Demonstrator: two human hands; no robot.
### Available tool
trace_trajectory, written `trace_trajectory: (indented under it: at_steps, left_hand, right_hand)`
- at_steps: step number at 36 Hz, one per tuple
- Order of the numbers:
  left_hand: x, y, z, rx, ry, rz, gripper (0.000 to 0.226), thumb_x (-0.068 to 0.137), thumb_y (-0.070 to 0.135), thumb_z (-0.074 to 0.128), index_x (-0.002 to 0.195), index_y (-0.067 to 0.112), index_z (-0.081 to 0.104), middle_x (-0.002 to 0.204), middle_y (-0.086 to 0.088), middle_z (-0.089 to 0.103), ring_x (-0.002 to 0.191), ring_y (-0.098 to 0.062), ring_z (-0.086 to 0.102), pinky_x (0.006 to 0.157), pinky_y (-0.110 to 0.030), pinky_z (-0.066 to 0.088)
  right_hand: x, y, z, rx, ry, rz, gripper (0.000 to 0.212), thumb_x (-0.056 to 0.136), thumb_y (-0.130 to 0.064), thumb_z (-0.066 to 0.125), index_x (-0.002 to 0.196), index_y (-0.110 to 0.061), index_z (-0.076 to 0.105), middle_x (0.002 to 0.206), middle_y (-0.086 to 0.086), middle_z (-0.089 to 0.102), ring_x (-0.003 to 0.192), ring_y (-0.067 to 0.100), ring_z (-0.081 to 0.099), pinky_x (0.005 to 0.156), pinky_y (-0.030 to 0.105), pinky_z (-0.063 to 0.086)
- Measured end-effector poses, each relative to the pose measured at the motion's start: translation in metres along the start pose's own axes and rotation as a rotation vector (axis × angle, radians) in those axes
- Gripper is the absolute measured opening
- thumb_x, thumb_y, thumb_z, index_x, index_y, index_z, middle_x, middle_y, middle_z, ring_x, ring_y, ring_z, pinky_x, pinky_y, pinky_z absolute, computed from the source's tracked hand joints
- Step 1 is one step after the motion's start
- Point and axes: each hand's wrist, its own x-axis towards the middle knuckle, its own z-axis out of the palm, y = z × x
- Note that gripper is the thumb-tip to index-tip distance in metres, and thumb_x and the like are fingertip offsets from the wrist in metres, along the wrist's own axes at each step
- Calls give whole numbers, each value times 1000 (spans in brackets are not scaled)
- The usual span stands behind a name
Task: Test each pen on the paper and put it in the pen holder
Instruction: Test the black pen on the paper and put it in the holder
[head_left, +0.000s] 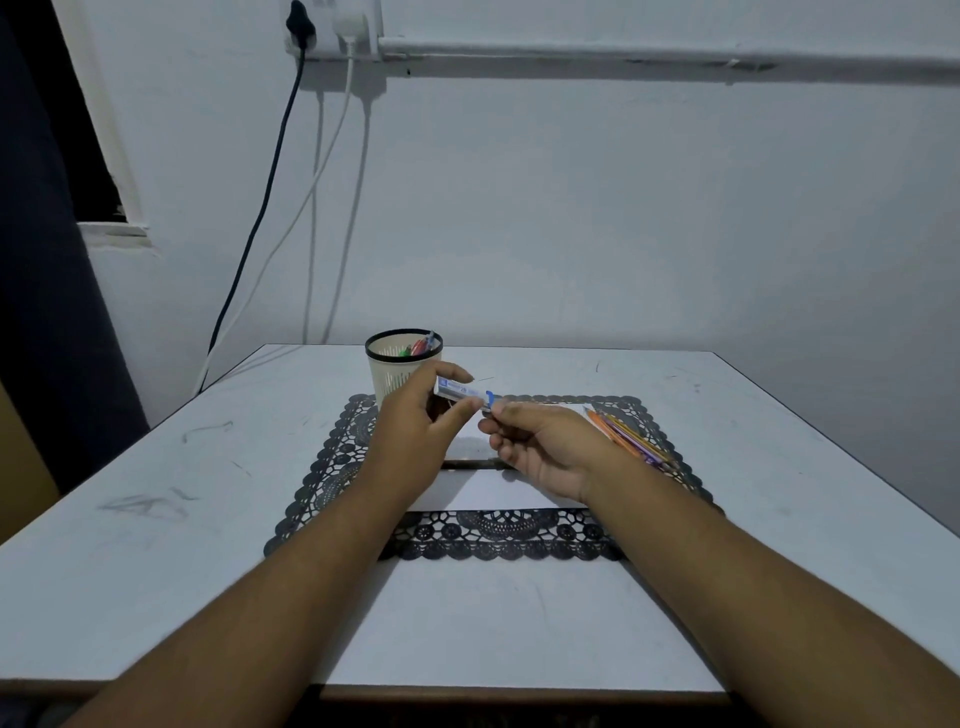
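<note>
At centre frame we see both hands, the left hand (415, 431) and right hand (545, 447), meeting over the paper (488, 488) on a black lace mat (332, 457). The pen holder (402, 366) stands just behind the left hand; a bundle of pencils (628, 434) lies right of centre. Bare table (156, 467) stretches toward the left and right of the frame.

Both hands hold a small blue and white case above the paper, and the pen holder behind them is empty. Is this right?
Not quite. The head view shows the pen holder already has pens in it. The rest holds: left hand and right hand hold the case above the paper.
</note>
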Motion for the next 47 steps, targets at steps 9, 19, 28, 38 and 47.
trace_trajectory:
  at_steps: [9,19,28,38,47]
  left_hand:
    - [0,-1,0,-24,-57,-2,11,93,17,74,98,23,67,82,-2,69,67,-12,52,62,-30,41]
    - [-1,-10,-2,-39,-50,-51,14,91,17,77,98,24,67,86,2,70,71,-10,57,67,-29,46]
    - [6,-25,-10,321,-106,9,12,93,36,72,103,31,73,83,12,73,79,-11,68,72,-43,57]
    - [2,-21,-8,612,-139,82,30,97,52,58,110,32,75,74,9,67,69,-9,59,59,-35,48]
    - [1,-21,-6,686,-141,45,28,98,51,59,112,31,74,64,10,57,62,-7,54,54,-30,39]
  right_hand:
    - [6,1,-3,83,10,55,12,99,-7,66,108,-1,69,81,10,73,65,12,61,55,17,54]
    - [4,0,-7,75,70,-4,6,96,-5,69,98,1,72,78,12,73,60,13,62,53,17,54]
    - [2,-9,-8,-178,125,-256,8,94,-10,74,95,-2,72,85,11,76,68,14,63,56,22,53]
    - [2,-6,-10,-325,180,-409,7,96,-11,71,94,-5,75,86,9,77,71,13,65,58,27,53]
    - [1,-4,-9,-397,216,-480,9,95,-7,70,98,-8,79,89,10,78,75,14,65,60,29,54]
